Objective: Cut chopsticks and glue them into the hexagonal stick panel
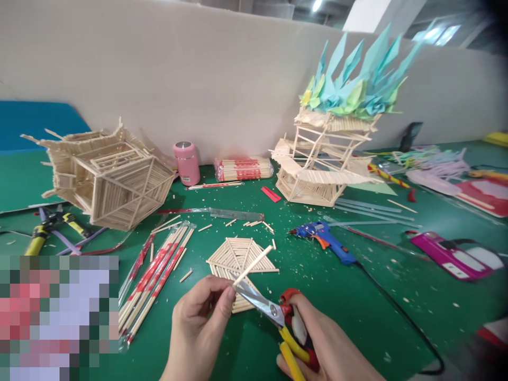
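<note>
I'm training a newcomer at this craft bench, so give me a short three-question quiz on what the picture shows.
1. True or false: the left hand pinches a wooden stick.
2. What does the right hand hold? A ruler; B scissors; C pliers.
3. Fill in: the blue glue gun lies on the green ____.
Key: 1 true; 2 B; 3 table.

Head-worn, facing forward and down, close above the left hand (200, 317) pinching a stick (254, 263) and the right hand (331, 346) on scissors (270, 309). Beyond that grip, green table (349, 307) up to the cardboard wall (198, 79).
</note>
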The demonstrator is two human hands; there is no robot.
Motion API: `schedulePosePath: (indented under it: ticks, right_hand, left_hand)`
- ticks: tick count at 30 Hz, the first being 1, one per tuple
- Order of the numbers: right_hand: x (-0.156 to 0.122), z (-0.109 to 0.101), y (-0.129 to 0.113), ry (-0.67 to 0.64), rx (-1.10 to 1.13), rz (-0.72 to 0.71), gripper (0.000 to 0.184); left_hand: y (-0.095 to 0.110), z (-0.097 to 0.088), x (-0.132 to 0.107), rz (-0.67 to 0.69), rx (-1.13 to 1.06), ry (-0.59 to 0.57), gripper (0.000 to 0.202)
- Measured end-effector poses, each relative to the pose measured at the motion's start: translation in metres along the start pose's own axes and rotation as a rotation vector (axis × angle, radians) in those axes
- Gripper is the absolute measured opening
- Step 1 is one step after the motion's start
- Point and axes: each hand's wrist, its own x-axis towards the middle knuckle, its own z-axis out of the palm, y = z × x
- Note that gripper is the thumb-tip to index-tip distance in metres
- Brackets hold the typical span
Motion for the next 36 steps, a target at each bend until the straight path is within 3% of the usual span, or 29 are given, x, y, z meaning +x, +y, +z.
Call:
schedulePosePath:
  ticks: [5, 14, 24, 30, 36]
  right_hand:
    - [0.003, 0.002, 0.000, -0.106, -0.074, -0.045, 0.024]
    - [-0.012, 0.006, 0.003, 0.071, -0.015, -0.092, 0.020]
    - [-0.013, 0.010, 0.007, -0.065, -0.013, -0.057, 0.028]
    - [-0.015, 0.013, 0.005, -0.011, -0.092, -0.023, 0.022]
    - [-0.022, 0.015, 0.008, 0.008, -0.003, -0.027, 0.022]
  left_hand:
    - [0.001, -0.001, 0.000, 0.055, 0.053, -0.007, 0.006]
    - [0.000, -0.001, -0.005, 0.161, 0.150, -0.039, 0.007]
    - [0.005, -0.002, -0.005, 0.331, 0.248, -0.088, 0.012]
    - [0.006, -0.001, -0.007, 0.418, 0.273, -0.102, 0.016]
    - [0.011, 0.001, -0.011, 0.475, 0.279, -0.140, 0.021]
